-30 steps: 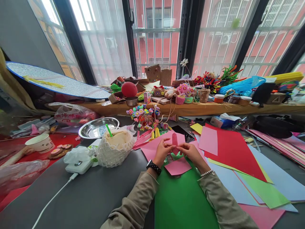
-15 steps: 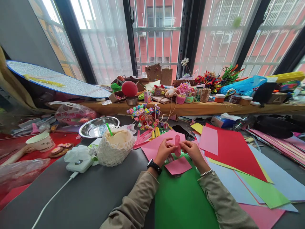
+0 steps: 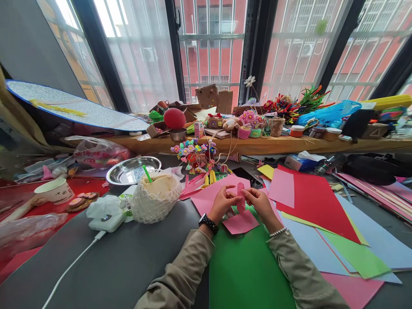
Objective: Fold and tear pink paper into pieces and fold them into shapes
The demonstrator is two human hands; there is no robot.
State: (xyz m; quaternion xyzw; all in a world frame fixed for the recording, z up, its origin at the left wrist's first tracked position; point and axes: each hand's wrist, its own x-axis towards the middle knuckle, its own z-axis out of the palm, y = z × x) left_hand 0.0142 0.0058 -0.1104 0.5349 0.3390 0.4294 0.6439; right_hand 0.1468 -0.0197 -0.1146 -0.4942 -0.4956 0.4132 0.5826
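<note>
Between my two hands stands a small folded piece of pink paper, upright and narrow. My left hand pinches its left side, thumb and forefinger together. From the other side, my right hand grips it with thumb and fingertips. Just below lies a flat pink paper rectangle over the green sheet. Behind my left hand spreads a larger pink sheet. The fingers hide part of the folded paper.
A coconut in white foam netting with a green straw stands left of my hands, near a steel plate and a white charger. Coloured sheets, including a red one, overlap at right. Crocheted flowers stand behind.
The folded pink paper has turned or tilted slightly and shifted a little to the right between my fingers. Both hands keep nearly the same place.
</note>
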